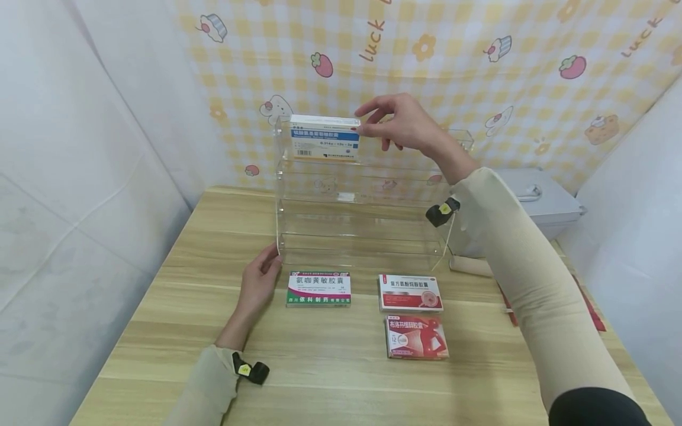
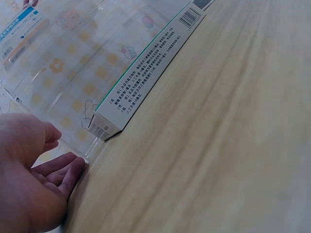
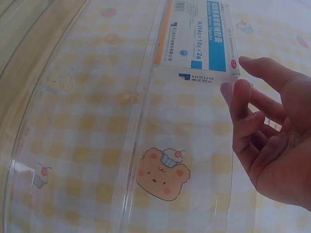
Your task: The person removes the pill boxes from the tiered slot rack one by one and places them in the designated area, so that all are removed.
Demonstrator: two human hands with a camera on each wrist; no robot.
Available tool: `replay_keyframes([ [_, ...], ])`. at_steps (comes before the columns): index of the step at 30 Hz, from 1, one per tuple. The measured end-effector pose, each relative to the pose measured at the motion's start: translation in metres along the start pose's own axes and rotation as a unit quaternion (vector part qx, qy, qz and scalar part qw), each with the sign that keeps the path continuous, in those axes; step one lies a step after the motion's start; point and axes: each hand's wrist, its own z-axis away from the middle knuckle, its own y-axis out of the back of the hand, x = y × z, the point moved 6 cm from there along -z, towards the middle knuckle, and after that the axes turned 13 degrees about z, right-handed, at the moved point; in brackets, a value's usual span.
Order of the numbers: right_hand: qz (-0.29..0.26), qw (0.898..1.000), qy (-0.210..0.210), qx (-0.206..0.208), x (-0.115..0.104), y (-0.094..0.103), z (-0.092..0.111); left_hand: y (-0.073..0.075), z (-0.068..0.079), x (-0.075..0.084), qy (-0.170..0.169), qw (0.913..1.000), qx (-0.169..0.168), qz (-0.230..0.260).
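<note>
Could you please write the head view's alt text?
A right hand is at the right end of a white medicine box on the top tier of a clear rack. The left hand touches its lower left; three boxes lie on the table.

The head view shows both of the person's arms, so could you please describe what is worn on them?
The left sleeve and right sleeve are beige. Near each wrist is a small black device with a yellow label: left device, right device. A black band or cuff shows farther up the right arm. No gloves are visible.
</note>
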Motion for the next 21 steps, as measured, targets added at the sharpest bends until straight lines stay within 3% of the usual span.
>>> replay_keyframes([
  [21, 0.041, 0.999, -0.015, -0.012, -0.0030, -0.0007, -0.0061, -0.0004, -0.0001, -0.0012, 0.004, 1.0000, -0.001, 0.003],
])
